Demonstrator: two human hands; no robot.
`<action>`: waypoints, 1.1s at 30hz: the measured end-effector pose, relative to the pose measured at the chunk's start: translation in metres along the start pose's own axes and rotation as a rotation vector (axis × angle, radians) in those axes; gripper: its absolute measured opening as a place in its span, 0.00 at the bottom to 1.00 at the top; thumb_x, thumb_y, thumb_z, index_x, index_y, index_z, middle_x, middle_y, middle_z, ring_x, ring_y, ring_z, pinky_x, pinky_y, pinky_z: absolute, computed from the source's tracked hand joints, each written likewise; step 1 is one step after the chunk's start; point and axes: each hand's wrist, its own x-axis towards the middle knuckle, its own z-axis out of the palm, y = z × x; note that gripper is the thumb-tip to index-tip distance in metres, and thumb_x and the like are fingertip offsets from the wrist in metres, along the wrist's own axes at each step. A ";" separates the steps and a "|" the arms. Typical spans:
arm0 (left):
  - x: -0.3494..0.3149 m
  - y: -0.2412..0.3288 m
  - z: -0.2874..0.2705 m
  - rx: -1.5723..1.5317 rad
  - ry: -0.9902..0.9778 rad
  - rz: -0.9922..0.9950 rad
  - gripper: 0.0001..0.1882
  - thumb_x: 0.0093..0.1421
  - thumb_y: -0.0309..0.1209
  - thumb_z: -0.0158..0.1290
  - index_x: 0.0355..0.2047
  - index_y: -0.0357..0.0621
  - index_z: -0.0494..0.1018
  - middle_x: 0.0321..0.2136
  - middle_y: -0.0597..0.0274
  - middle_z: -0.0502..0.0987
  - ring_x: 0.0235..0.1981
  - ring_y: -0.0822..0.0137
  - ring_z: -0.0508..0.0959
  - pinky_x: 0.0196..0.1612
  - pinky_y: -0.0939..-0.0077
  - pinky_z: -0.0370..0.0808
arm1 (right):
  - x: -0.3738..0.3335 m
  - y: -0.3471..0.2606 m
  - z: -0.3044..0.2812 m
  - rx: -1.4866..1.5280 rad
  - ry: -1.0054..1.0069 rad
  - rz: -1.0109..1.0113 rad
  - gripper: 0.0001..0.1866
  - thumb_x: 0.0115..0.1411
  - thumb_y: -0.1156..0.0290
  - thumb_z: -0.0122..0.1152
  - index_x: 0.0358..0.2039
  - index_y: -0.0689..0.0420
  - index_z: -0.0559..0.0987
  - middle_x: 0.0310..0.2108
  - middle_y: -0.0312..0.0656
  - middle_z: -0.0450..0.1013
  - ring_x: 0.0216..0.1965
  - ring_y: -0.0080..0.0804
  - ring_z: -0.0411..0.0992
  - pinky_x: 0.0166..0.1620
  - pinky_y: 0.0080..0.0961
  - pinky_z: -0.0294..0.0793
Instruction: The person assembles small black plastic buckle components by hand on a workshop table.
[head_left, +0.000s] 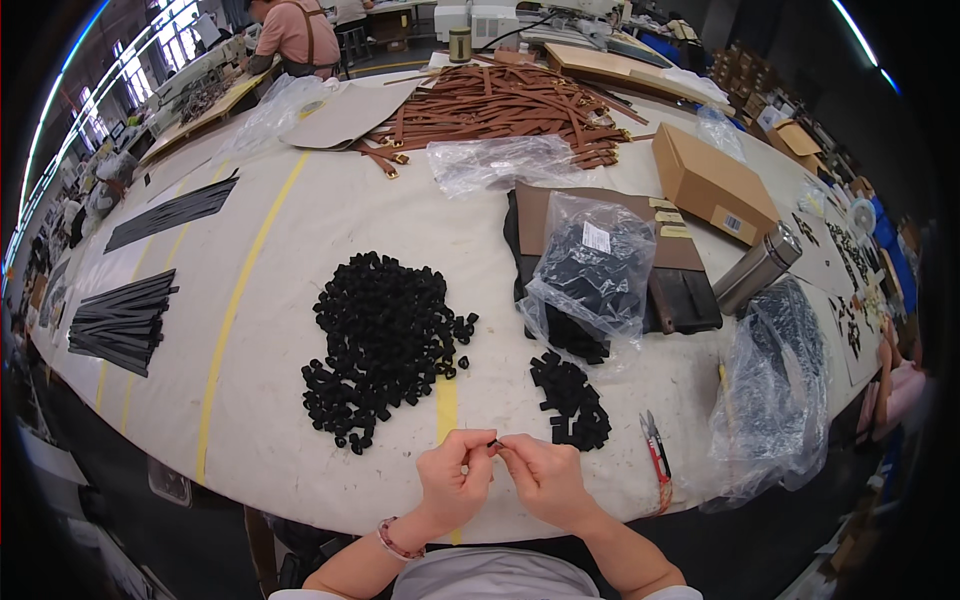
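Close to the table's near edge, my left hand and my right hand meet fingertip to fingertip. Both are closed in a pinch on a small black piece, mostly hidden by the fingers. Ahead and to the left lies a big heap of small black loop-like pieces. A smaller pile of flat black pieces is just beyond my right hand. Red-handled thread snips lie to the right of that hand, blades pointing away.
Brown straps with buckles are heaped at the back. Clear plastic bags, a cardboard box and a steel flask stand or lie at right. Dark strips lie far left. Another person sits beyond the table.
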 end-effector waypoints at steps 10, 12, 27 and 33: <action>0.005 0.007 -0.010 -0.721 -0.154 -0.727 0.11 0.57 0.32 0.39 0.27 0.38 0.68 0.14 0.58 0.69 0.08 0.73 0.61 0.11 0.86 0.57 | -0.006 0.016 0.003 -0.087 0.212 -0.096 0.07 0.47 0.77 0.56 0.29 0.60 0.71 0.18 0.41 0.70 0.14 0.33 0.67 0.18 0.23 0.64; 0.001 0.008 -0.011 -0.976 -0.316 -0.947 0.13 0.58 0.34 0.38 0.28 0.38 0.68 0.14 0.59 0.68 0.08 0.75 0.61 0.12 0.86 0.58 | -0.009 0.017 0.001 -0.209 0.221 -0.254 0.08 0.44 0.80 0.58 0.27 0.62 0.71 0.18 0.41 0.69 0.13 0.30 0.66 0.17 0.21 0.63; -0.010 0.009 -0.010 -1.221 -0.079 -0.962 0.06 0.53 0.32 0.44 0.23 0.43 0.65 0.14 0.63 0.67 0.09 0.76 0.61 0.12 0.85 0.56 | -0.020 0.006 0.022 0.768 0.049 0.434 0.08 0.51 0.74 0.52 0.32 0.62 0.68 0.16 0.41 0.69 0.16 0.23 0.66 0.20 0.18 0.62; 0.015 -0.011 -0.046 -1.180 0.217 -0.904 0.12 0.55 0.36 0.44 0.19 0.45 0.65 0.12 0.64 0.67 0.06 0.75 0.59 0.10 0.85 0.53 | -0.015 0.019 -0.013 0.235 -0.177 0.397 0.08 0.51 0.77 0.52 0.32 0.65 0.68 0.17 0.36 0.68 0.19 0.15 0.64 0.25 0.13 0.63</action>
